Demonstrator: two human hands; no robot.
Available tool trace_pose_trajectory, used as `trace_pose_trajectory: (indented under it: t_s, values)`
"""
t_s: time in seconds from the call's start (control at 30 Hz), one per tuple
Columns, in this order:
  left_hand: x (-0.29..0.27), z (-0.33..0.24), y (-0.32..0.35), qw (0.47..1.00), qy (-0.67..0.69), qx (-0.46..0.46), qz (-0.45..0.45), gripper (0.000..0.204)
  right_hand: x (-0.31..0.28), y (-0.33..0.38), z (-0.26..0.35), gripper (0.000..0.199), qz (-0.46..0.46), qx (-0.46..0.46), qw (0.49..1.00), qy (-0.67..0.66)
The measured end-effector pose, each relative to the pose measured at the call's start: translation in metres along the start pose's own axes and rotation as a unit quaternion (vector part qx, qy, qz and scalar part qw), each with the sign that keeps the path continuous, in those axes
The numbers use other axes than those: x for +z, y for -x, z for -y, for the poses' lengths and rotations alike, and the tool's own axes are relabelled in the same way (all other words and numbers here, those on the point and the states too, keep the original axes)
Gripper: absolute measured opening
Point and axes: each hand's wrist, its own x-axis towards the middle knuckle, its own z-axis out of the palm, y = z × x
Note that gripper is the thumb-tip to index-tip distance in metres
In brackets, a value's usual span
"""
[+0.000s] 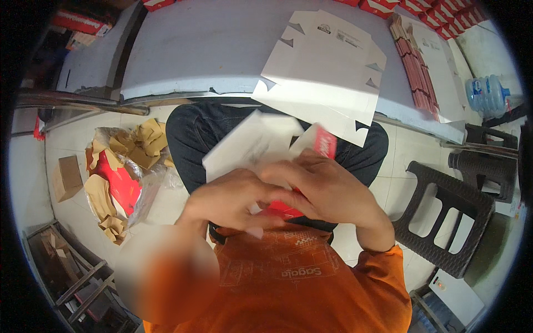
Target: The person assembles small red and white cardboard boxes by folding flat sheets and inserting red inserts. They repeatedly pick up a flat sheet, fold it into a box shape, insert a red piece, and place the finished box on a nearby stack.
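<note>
A red and white folding carton (pixel 252 139), partly folded and smeared by motion, is held over my lap. My left hand (pixel 233 200) grips its near edge, with fingers curled over the red side. Opposite it, my right hand (pixel 319 188) is closed round the carton's right part, beside a red flap (pixel 325 143). The two hands meet over the near edge and hide much of it. Just beyond, a flat white carton blank (pixel 327 66) with cut slots lies on the table and hangs over its front edge.
Along the back of the pale table (pixel 189 50) stand several red boxes (pixel 444 14). A stack of folded carton blanks (pixel 413 66) lies at the table's right. Dark plastic stools (pixel 444 219) are on the right; a bag of cardboard scraps (pixel 125 172) lies on the left floor.
</note>
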Motion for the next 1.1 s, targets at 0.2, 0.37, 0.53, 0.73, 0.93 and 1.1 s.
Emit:
trace_pose_trajectory:
  t_s: [0.2,0.37,0.53,0.73,0.93,1.1]
  values:
    - [0.010,-0.028,-0.015,0.851,0.345,0.036,-0.394,0.021,0.006,0.010,-0.015,0.038,-0.251,-0.231,0.939,0.044]
    - [0.010,-0.034,-0.030,0.767,0.515,0.035,-0.381,0.021,0.021,0.015,-0.019,0.049,-0.344,-0.131,0.891,0.266]
    - [0.005,-0.025,-0.036,0.838,0.417,-0.028,-0.350,0.019,-0.017,0.014,0.000,0.042,-0.244,-0.090,0.916,0.304]
    - [0.027,0.016,-0.062,0.867,0.383,-0.047,-0.315,0.023,-0.012,0.006,-0.033,0.027,-0.198,0.085,0.977,0.000]
    - [0.010,0.062,-0.109,0.871,0.362,-0.031,-0.330,0.028,-0.004,0.006,-0.087,0.032,-0.327,0.036,0.929,-0.170]
    - [0.017,0.070,-0.120,0.922,0.068,0.054,-0.378,0.021,-0.007,0.002,-0.104,0.016,-0.211,-0.017,0.968,0.139]
